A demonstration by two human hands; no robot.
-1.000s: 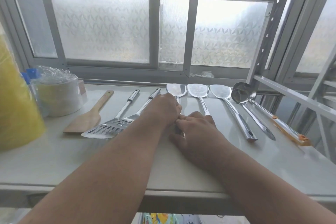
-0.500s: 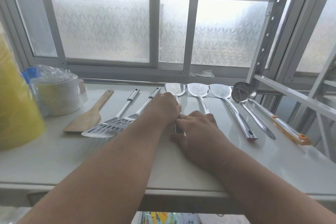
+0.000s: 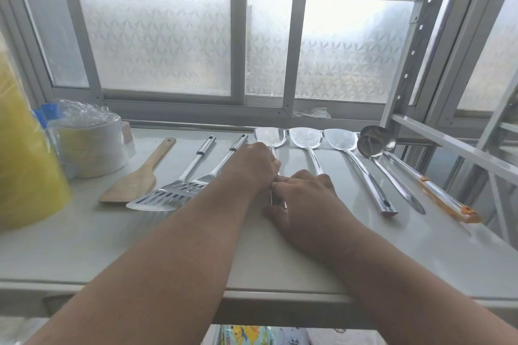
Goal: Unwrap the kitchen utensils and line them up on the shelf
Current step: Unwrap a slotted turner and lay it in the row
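Both hands closed on one steel turner (image 3: pixel 270 137) mid-row: the left hand (image 3: pixel 253 166) gripped its shaft, the right hand (image 3: pixel 304 199) pinched its handle on the shelf (image 3: pixel 392 246). Slotted turners (image 3: pixel 168 199) lay left, ladles (image 3: pixel 372 144) right. Judged step: squaring it into line; next, releasing without nudging neighbours. No writing was legible.
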